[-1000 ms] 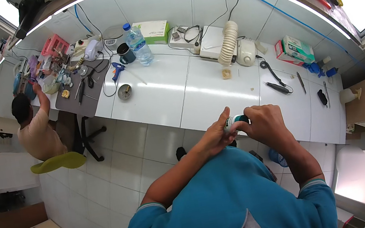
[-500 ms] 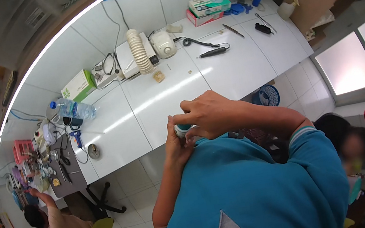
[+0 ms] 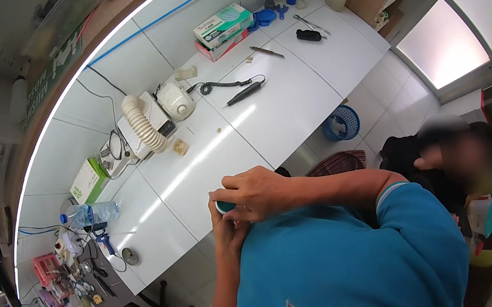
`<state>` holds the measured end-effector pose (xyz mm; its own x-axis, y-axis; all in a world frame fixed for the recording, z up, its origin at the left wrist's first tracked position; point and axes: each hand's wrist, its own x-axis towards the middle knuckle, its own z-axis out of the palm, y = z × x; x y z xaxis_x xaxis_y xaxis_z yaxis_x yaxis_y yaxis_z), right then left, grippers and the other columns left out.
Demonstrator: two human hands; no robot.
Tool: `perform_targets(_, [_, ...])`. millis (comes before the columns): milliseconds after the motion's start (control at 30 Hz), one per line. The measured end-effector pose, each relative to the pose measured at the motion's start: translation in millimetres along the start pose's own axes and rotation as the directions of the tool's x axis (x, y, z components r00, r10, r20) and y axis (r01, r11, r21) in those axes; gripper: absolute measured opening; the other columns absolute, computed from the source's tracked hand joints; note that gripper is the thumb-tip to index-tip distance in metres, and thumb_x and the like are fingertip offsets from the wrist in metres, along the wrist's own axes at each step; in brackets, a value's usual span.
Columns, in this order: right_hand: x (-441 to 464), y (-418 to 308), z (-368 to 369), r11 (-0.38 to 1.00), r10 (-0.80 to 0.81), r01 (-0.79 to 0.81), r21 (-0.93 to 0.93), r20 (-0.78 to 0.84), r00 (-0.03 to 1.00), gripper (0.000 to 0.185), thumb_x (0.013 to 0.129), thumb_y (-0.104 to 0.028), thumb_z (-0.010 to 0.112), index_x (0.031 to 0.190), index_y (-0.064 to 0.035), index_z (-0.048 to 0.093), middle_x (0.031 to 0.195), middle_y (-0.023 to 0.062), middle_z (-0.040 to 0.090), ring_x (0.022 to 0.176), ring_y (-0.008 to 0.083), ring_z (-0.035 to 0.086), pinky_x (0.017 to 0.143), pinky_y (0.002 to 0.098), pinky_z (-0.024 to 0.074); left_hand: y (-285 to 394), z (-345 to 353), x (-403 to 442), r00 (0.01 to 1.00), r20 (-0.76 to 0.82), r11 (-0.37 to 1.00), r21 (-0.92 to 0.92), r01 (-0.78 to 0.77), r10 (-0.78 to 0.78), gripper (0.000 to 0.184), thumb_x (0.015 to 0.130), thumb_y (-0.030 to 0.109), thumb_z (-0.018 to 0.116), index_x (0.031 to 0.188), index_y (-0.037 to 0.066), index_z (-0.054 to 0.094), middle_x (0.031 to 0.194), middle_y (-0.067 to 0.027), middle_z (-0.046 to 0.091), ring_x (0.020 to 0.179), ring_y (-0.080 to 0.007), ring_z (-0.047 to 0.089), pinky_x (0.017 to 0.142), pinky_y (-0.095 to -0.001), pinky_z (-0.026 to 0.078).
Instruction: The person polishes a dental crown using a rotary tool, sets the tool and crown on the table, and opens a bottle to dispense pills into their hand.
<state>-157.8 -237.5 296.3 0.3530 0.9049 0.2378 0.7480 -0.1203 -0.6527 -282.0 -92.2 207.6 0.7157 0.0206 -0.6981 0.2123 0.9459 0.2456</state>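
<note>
In the head view, a small round jar (image 3: 225, 206) with a teal-green top and white rim sits between my two hands, in front of my chest. My left hand (image 3: 228, 230) is closed around it from below and the side. Over its top comes my right hand (image 3: 254, 193), fingers curled and gripping the rim. Most of the jar is hidden by the fingers.
A white bench (image 3: 206, 154) runs ahead, carrying a ribbed hose (image 3: 142, 122), a handpiece (image 3: 245, 93), a knife (image 3: 268, 52), glove boxes (image 3: 223, 26) and a water bottle (image 3: 91, 213). A blue basket (image 3: 341, 123) stands on the floor. Co-workers sit left and right.
The view has turned, so the bench appears tilted and shifted left. My hands keep their hold on the jar, with little visible change in the fingers.
</note>
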Motion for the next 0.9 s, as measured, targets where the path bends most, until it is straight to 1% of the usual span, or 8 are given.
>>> perform_targets(133, [-13,26,-2,0.998,0.032,-0.024,0.058,-0.14,0.99,0.043,0.1,-0.03,0.08,0.132,-0.0039,0.068,0.096,0.0106,0.066,0.079,0.0291,0.072,0.068,0.0415,0.0586,-16,28,15,1.0,0.012,1.0,-0.014,0.005,-0.005,0.059,0.114,0.069,0.049,0.095,0.016,0.068,0.07,0.0014,0.063,0.049,-0.0056,0.054,0.044,-0.0199,0.047])
perform_targets(267, [-25,42,-21,0.979,0.171,-0.162,0.121,-0.071,0.983,0.041,0.098,-0.033,0.081,0.125,-0.0057,0.067,0.102,0.0141,0.072,0.086,0.0375,0.076,0.077,0.0462,0.0616,-32,34,35,0.997,0.081,1.0,0.018,-0.001,0.0,0.062,0.113,0.071,0.047,0.096,0.016,0.068,0.071,0.0026,0.062,0.052,-0.0051,0.055,0.047,-0.0194,0.049])
perform_targets(400, [-31,65,-16,0.961,0.186,-0.173,0.214,-0.041,0.982,0.046,0.1,-0.037,0.081,0.131,-0.0076,0.066,0.105,0.012,0.073,0.083,0.0353,0.076,0.071,0.0461,0.0598,-31,28,49,0.977,0.202,0.996,-0.026,0.082,-0.075,0.069,0.111,0.077,0.045,0.096,0.013,0.068,0.075,-0.0014,0.068,0.056,-0.0098,0.063,0.051,-0.0208,0.052])
perform_targets(500, [-28,84,-7,0.949,0.293,-0.283,0.137,-0.058,0.954,0.043,0.101,-0.041,0.08,0.124,-0.0083,0.064,0.103,0.0127,0.075,0.083,0.0372,0.076,0.071,0.0473,0.0596,-30,45,43,0.992,-0.089,0.995,0.031,0.094,-0.091,0.08,0.109,0.081,0.046,0.107,0.005,0.071,0.083,-0.0089,0.074,0.063,-0.0168,0.069,0.056,-0.0241,0.057])
perform_targets(533, [-23,97,-9,0.934,0.355,-0.345,0.098,-0.117,0.928,0.043,0.102,-0.042,0.079,0.122,-0.0083,0.063,0.102,0.0127,0.075,0.083,0.0375,0.076,0.071,0.0476,0.0595,-25,-15,68,0.972,0.015,0.972,0.036,0.233,-0.234,0.094,0.106,0.084,0.048,0.124,-0.005,0.07,0.091,-0.0158,0.078,0.069,-0.0232,0.073,0.061,-0.0274,0.061])
perform_targets(633, [-22,148,-4,0.791,0.603,-0.612,-0.019,-0.147,0.784,0.045,0.103,-0.045,0.077,0.118,-0.0071,0.058,0.101,0.0157,0.074,0.084,0.0397,0.076,0.071,0.0493,0.0595,-16,-55,75,0.966,0.021,0.964,-0.057,0.259,-0.258,0.098,0.106,0.083,0.049,0.138,-0.008,0.066,0.09,-0.0175,0.077,0.072,-0.0238,0.074,0.062,-0.0278,0.062])
perform_targets(733, [-25,216,21,0.723,0.647,-0.681,-0.116,-0.232,0.726,0.048,0.105,-0.044,0.075,0.125,-0.0041,0.057,0.103,0.0201,0.074,0.095,0.0426,0.077,0.077,0.0548,0.0606,-4,-55,75,0.981,0.081,0.976,-0.117,0.183,-0.174,0.088,0.11,0.075,0.052,0.141,-0.005,0.066,0.098,-0.0213,0.08,0.08,-0.0278,0.079,0.069,-0.0293,0.065])
perform_targets(900, [-36,264,46,0.721,0.681,-0.687,-0.085,-0.094,0.726,0.055,0.102,-0.04,0.079,0.134,-0.0031,0.054,0.117,0.0207,0.073,0.105,0.0406,0.077,0.081,0.0531,0.0629,17,-13,87,0.948,0.272,0.98,-0.062,0.19,-0.167,0.084,0.113,0.072,0.048,0.138,-0.004,0.069,0.106,-0.0245,0.082,0.091,-0.0331,0.081,0.084,-0.0379,0.068])
